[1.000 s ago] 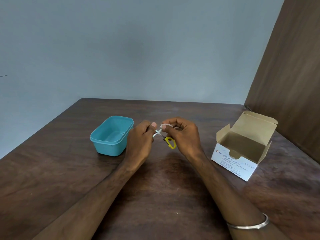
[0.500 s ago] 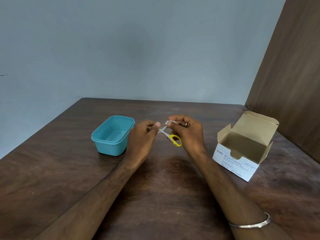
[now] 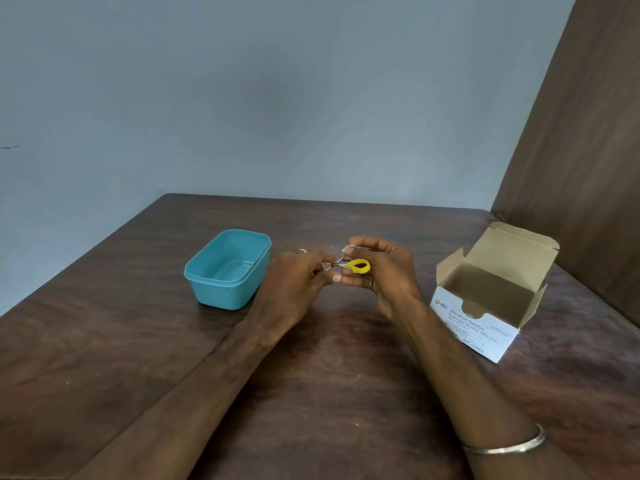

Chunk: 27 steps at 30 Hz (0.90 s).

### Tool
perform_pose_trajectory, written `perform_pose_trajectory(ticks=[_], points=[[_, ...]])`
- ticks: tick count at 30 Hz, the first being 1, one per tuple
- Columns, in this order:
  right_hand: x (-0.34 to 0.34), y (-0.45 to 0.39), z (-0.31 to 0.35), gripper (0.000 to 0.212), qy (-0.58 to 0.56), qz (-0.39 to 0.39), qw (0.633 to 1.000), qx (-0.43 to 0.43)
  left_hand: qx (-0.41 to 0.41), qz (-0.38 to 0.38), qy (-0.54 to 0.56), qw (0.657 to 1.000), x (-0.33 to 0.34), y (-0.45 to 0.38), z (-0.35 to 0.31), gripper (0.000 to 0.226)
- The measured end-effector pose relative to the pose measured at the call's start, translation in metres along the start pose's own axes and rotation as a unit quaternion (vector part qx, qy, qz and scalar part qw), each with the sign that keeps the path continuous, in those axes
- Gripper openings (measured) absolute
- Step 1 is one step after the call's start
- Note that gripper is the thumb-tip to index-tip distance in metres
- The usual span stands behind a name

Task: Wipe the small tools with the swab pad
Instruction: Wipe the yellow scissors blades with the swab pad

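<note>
Small scissors with a yellow handle loop (image 3: 358,266) are held above the middle of the wooden table (image 3: 311,393). My left hand (image 3: 294,289) pinches the metal blade end between thumb and fingers. My right hand (image 3: 384,271) is closed around the handle end, and a small white swab pad (image 3: 347,250) shows at its fingertips just above the scissors. Part of the blades is hidden by my fingers.
An open teal plastic container (image 3: 227,268) stands left of my hands. An opened white cardboard box of alcohol swabs (image 3: 491,296) sits at the right, close to a wooden panel (image 3: 588,168). A grey wall lies behind the table's far edge.
The scissors have turned between my hands, so the yellow loop now lies higher and faces the camera. The swab pad stays at my right fingertips. Both hands shifted slightly.
</note>
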State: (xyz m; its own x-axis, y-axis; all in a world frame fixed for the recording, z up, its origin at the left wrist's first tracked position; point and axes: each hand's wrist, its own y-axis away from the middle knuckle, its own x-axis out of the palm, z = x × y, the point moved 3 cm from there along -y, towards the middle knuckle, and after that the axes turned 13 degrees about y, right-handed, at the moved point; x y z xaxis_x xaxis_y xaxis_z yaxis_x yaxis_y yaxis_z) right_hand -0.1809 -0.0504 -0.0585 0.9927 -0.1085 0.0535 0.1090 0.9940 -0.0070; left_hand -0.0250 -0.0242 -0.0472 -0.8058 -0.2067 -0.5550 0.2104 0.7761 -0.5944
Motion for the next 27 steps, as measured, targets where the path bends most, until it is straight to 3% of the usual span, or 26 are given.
perform_pose_trajectory(ticks=[6,8,13,19,27], points=[[-0.003,0.002,0.001,0.016,0.052,0.026,0.998,-0.026,-0.031,-0.011,0.011,0.999,-0.001,-0.001,0.003,0.012],[-0.005,0.002,0.003,0.018,0.054,0.026,0.998,-0.033,-0.095,-0.045,0.109,0.988,-0.003,-0.001,0.007,0.007],[-0.003,0.001,0.003,0.012,0.088,0.032,0.995,-0.036,-0.216,-0.096,0.325,0.916,-0.004,0.001,0.012,0.006],[0.008,0.005,0.0,0.005,0.137,0.088,0.985,-0.058,-0.218,-0.067,0.371,0.9,0.003,0.001,0.015,0.01],[0.013,0.008,0.001,0.013,0.121,0.083,0.985,-0.085,-0.212,-0.055,0.371,0.902,0.003,0.003,0.008,0.019]])
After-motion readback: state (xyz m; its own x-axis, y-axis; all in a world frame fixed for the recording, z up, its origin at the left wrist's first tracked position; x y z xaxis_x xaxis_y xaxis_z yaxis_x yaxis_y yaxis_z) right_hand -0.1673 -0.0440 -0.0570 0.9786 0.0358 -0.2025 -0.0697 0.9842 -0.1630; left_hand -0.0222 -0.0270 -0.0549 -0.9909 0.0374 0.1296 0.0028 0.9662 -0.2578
